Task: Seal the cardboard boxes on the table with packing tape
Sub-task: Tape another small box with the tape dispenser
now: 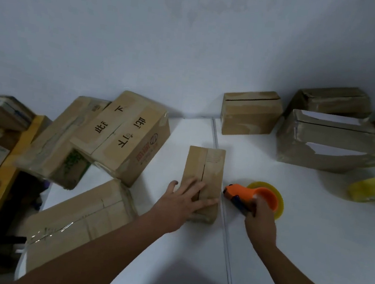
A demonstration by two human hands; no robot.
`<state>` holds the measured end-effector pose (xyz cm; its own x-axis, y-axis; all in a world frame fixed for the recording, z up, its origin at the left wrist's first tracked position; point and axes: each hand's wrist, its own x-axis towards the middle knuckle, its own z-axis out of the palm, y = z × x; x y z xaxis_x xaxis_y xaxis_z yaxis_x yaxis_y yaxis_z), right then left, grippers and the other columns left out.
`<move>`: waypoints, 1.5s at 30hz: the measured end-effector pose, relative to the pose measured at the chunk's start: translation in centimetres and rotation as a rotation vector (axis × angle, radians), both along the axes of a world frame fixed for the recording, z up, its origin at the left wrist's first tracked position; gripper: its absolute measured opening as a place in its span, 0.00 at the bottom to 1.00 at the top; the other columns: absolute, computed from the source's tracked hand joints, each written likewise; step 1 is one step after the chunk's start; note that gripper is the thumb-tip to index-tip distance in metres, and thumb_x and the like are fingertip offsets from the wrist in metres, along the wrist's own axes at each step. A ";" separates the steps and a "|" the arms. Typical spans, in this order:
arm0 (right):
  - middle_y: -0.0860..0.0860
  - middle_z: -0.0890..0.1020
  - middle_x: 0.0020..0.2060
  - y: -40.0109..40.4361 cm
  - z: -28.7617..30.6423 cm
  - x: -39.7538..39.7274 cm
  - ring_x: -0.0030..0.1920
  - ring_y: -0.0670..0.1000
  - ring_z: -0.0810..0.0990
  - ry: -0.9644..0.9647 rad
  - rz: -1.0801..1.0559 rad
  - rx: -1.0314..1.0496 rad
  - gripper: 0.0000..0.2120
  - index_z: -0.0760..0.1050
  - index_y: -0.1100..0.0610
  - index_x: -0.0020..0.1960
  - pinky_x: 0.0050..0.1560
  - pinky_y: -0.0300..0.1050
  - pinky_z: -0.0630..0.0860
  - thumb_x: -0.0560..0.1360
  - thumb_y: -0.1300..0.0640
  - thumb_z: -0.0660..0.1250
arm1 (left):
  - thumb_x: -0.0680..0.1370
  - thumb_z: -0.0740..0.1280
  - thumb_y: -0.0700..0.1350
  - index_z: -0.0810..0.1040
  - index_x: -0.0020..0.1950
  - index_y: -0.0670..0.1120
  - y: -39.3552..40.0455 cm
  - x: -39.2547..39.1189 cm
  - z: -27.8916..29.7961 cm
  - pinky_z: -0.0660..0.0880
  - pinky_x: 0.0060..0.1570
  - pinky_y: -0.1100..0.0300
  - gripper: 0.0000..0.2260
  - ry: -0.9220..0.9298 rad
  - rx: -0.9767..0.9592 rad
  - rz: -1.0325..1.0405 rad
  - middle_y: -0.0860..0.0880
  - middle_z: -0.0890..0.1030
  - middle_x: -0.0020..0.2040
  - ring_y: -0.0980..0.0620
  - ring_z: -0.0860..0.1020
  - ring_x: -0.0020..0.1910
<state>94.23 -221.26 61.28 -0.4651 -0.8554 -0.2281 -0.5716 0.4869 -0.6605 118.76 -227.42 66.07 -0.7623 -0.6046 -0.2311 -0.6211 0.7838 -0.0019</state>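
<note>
A small narrow cardboard box (pixel 209 167) lies on the white table (pixel 312 224) in the middle, its top seam running away from me. My left hand (pixel 184 198) rests flat on the box's near end, fingers spread over the seam. Just right of the box, my right hand (pixel 260 219) grips an orange tape dispenser (pixel 243 193) that carries a yellowish roll of tape (pixel 279 197). The dispenser's nose points toward the box and stands a little apart from it.
Three boxes stand at the back right: a small one (pixel 251 112), a dark one (pixel 332 101) and a long torn one (pixel 329 145). Loose tape rolls (pixel 373 189) lie at the right edge. Larger boxes (pixel 122 135) are piled at the left, another (pixel 76 220) near me.
</note>
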 end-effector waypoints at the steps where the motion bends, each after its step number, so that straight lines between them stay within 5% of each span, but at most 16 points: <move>1: 0.56 0.77 0.50 -0.2 -0.2 -0.6 0.49 0.56 0.76 0.065 0.033 -0.021 0.11 0.74 0.60 0.56 0.44 0.50 0.74 0.75 0.68 0.64 | 0.77 0.69 0.49 0.48 0.79 0.61 0.3 0.1 0.0 0.63 0.69 0.40 0.39 0.047 0.040 0.024 0.48 0.50 0.80 0.42 0.48 0.79; 4: 0.58 0.76 0.55 -1.1 -0.9 -1.9 0.53 0.57 0.76 0.151 0.179 0.129 0.20 0.70 0.62 0.63 0.49 0.50 0.76 0.75 0.57 0.70 | 0.77 0.70 0.52 0.60 0.77 0.53 0.5 0.6 -0.3 0.66 0.71 0.47 0.31 0.221 0.210 0.152 0.51 0.57 0.79 0.49 0.50 0.79; 9: 0.55 0.76 0.60 -1.9 -1.0 -2.7 0.58 0.57 0.77 0.138 0.332 0.302 0.18 0.68 0.57 0.67 0.52 0.47 0.73 0.79 0.54 0.64 | 0.80 0.67 0.51 0.59 0.79 0.51 1.9 1.9 -2.3 0.58 0.77 0.52 0.30 0.300 0.164 0.163 0.54 0.54 0.81 0.54 0.46 0.80; 14: 0.56 0.78 0.50 -2.7 -0.1 -3.4 0.47 0.54 0.78 0.362 0.431 0.336 0.09 0.66 0.59 0.58 0.42 0.48 0.73 0.79 0.59 0.59 | 0.81 0.62 0.52 0.57 0.80 0.51 3.0 1.9 -4.0 0.62 0.75 0.53 0.29 0.314 0.005 0.159 0.52 0.58 0.80 0.50 0.52 0.80; 18: 0.54 0.79 0.46 -2.4 2.0 -4.0 0.42 0.51 0.76 0.222 0.420 0.172 0.06 0.68 0.57 0.56 0.43 0.49 0.75 0.81 0.58 0.57 | 0.82 0.55 0.56 0.56 0.80 0.52 2.3 0.2 -4.1 0.64 0.73 0.54 0.27 0.287 0.027 0.261 0.53 0.58 0.80 0.50 0.51 0.80; 22: 0.53 0.82 0.49 -1.7 5.9 -4.3 0.45 0.53 0.80 0.000 0.341 0.040 0.11 0.72 0.54 0.62 0.43 0.47 0.74 0.81 0.53 0.59 | 0.83 0.51 0.59 0.50 0.81 0.57 -0.2 -2.2 -2.0 0.47 0.78 0.43 0.27 0.210 0.209 0.397 0.57 0.47 0.81 0.57 0.39 0.78; 25: 0.52 0.81 0.42 -1.1 8.7 -5.4 0.40 0.50 0.80 -0.017 0.243 -0.007 0.12 0.74 0.55 0.55 0.40 0.49 0.76 0.82 0.49 0.57 | 0.82 0.50 0.62 0.58 0.79 0.57 -1.2 -3.1 1.0 0.38 0.76 0.42 0.26 0.346 0.296 0.462 0.58 0.51 0.81 0.58 0.46 0.79; 29: 0.51 0.81 0.45 -0.6 11.6 -6.3 0.43 0.50 0.80 -0.165 0.180 0.014 0.12 0.75 0.55 0.53 0.41 0.46 0.73 0.83 0.50 0.56 | 0.84 0.57 0.55 0.70 0.73 0.53 -0.7 -5.5 5.9 0.61 0.73 0.53 0.18 0.798 0.455 0.787 0.57 0.68 0.73 0.55 0.67 0.72; 33: 0.52 0.83 0.48 -0.7 13.8 -6.2 0.49 0.54 0.82 -0.432 0.189 0.073 0.10 0.77 0.55 0.52 0.50 0.49 0.76 0.82 0.52 0.59 | 0.83 0.64 0.49 0.78 0.64 0.41 -0.5 -7.4 9.3 0.75 0.59 0.56 0.15 1.125 1.214 1.262 0.48 0.83 0.58 0.51 0.80 0.57; 37: 0.52 0.83 0.50 -0.6 14.8 -5.4 0.51 0.53 0.82 -0.494 0.278 0.142 0.09 0.76 0.54 0.54 0.52 0.49 0.78 0.82 0.51 0.60 | 0.83 0.63 0.48 0.80 0.61 0.39 -0.2 -6.7 10.0 0.79 0.55 0.56 0.15 1.170 1.456 1.300 0.41 0.85 0.55 0.47 0.82 0.57; 45: 0.51 0.81 0.53 -0.3 15.7 -4.2 0.53 0.51 0.81 -0.569 0.398 0.235 0.10 0.74 0.55 0.59 0.47 0.41 0.75 0.82 0.53 0.60 | 0.78 0.70 0.47 0.80 0.54 0.40 0.6 -4.7 10.7 0.79 0.36 0.65 0.11 1.084 1.505 1.320 0.46 0.84 0.41 0.55 0.81 0.38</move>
<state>90.00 -221.60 76.94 0.1158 -0.8335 -0.5403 -0.3343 0.4795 -0.8113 114.10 -226.86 76.76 -0.3312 -0.5547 -0.7633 0.0141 -0.8118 0.5838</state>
